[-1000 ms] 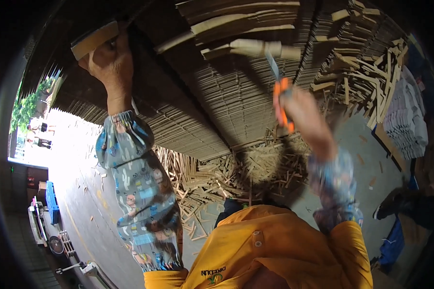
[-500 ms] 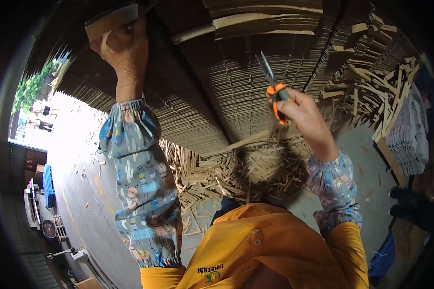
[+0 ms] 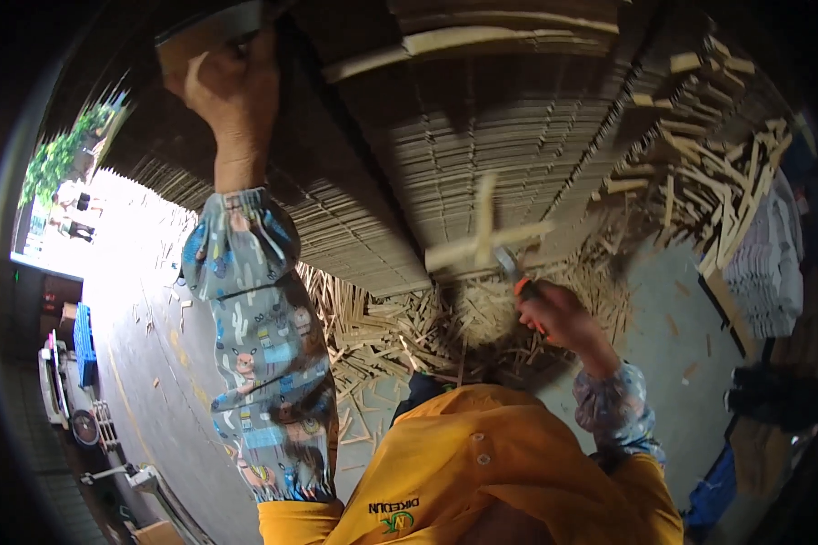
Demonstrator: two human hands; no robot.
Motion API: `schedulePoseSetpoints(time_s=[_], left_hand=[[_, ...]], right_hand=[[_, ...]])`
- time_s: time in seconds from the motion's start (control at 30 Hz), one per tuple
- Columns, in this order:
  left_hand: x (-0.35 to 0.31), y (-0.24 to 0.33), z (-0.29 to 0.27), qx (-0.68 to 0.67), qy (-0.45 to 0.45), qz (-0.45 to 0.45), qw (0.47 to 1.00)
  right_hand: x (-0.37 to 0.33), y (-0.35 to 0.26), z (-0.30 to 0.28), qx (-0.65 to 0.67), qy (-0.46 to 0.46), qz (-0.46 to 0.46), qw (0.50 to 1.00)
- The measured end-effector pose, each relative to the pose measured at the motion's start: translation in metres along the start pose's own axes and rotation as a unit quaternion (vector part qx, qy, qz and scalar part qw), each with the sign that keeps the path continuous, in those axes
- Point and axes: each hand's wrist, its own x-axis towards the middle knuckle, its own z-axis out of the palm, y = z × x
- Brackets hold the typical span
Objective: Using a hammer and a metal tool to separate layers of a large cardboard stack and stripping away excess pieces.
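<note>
My left hand [image 3: 232,100] is raised at the upper left, its fingers closed round a brown block [image 3: 207,41] with a pale, flat top edge. The far side of that block is in the dark. Lower and to the right, my right hand [image 3: 563,313] grips a bladed tool [image 3: 522,283] with a metal blade and an orange-and-dark handle; motion smears it. Its tip is by a blurred upright cardboard strip [image 3: 485,218] that crosses another pale strip [image 3: 454,252]. Behind them rises a tall stack of cardboard sheets [image 3: 509,154] with scored lines.
Loose cardboard strips [image 3: 382,327] lie heaped below the stack. More strips [image 3: 723,191] hang in a tangle at the right, beside a pile of pale sheets [image 3: 763,263]. Along the left stand a blue crate [image 3: 84,345] and a pale metal frame [image 3: 154,486].
My right hand has come down and toward me with the tool. Blurred strips now show near its blade, in front of the stack's lower edge. My left hand has hardly moved.
</note>
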Motion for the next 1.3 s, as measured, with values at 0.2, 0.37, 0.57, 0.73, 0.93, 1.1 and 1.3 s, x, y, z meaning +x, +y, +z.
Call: schedulePoseSetpoints(time_s=[0.2, 0.37, 0.57, 0.73, 0.93, 1.1, 1.3], left_hand=[[-0.001, 0.006, -0.006, 0.004, 0.033, 0.025, 0.999], [-0.001, 0.011, -0.006, 0.010, 0.018, 0.002, 1.000], [0.000, 0.013, -0.004, -0.002, 0.048, 0.014, 0.999], [-0.001, 0.009, -0.006, -0.007, 0.020, -0.008, 1.000], [-0.001, 0.018, -0.009, -0.003, 0.027, 0.002, 1.000], [-0.003, 0.016, -0.004, -0.019, 0.019, 0.000, 1.000], [0.004, 0.008, -0.011, 0.015, 0.009, 0.003, 1.000]], right_hand=[[0.017, -0.073, -0.027, 0.064, 0.061, -0.141, 0.986], [0.036, -0.138, -0.069, -0.060, 0.191, -0.196, 0.960], [0.025, -0.148, -0.065, 0.005, 0.137, -0.190, 0.972], [0.020, -0.140, -0.067, -0.005, 0.095, -0.166, 0.981], [0.025, -0.156, -0.091, -0.056, 0.160, -0.172, 0.970], [0.025, -0.164, -0.074, 0.089, 0.172, -0.188, 0.963], [-0.021, -0.025, -0.003, 0.017, -0.045, -0.051, 0.998]])
